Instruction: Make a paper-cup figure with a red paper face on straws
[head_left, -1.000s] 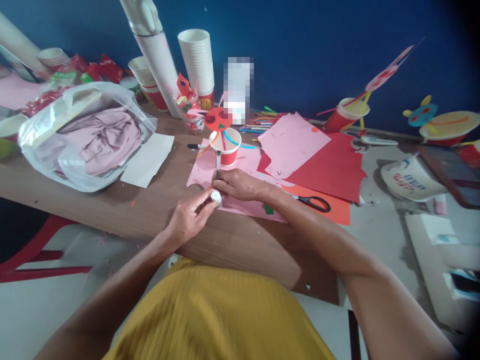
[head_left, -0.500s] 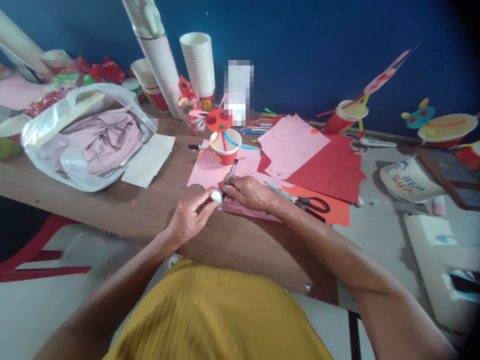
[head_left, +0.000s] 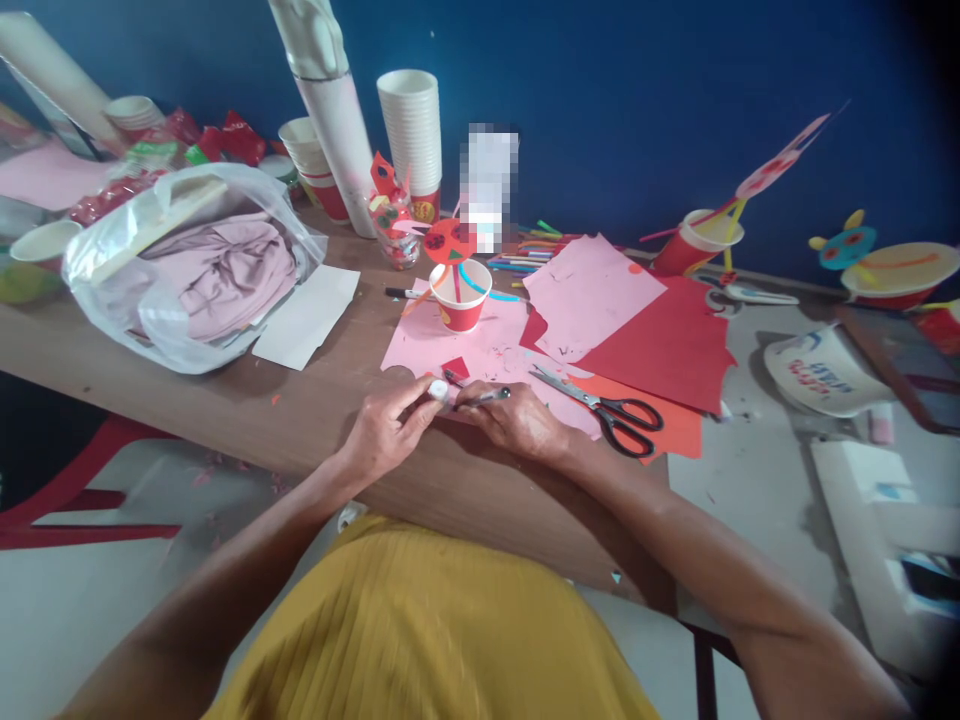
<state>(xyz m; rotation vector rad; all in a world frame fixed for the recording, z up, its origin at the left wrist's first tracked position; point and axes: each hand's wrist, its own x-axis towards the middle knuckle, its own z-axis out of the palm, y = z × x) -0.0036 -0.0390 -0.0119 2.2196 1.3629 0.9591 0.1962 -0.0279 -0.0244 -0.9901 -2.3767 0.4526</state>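
Well, our left hand (head_left: pixel 390 432) pinches a small white piece (head_left: pixel 439 390) between thumb and fingers, while our closed right hand (head_left: pixel 517 420) grips a black marker (head_left: pixel 484 397) just beside it; this looks like fine marking, calling for steady fingers. Beyond, on pink paper (head_left: pixel 495 350) atop a wooden table (head_left: pixel 225 400), lie black-handled scissors (head_left: pixel 630 422) at right; a red paper cup (head_left: pixel 459 312) stands ahead, before a blue wall (head_left: pixel 600 100).
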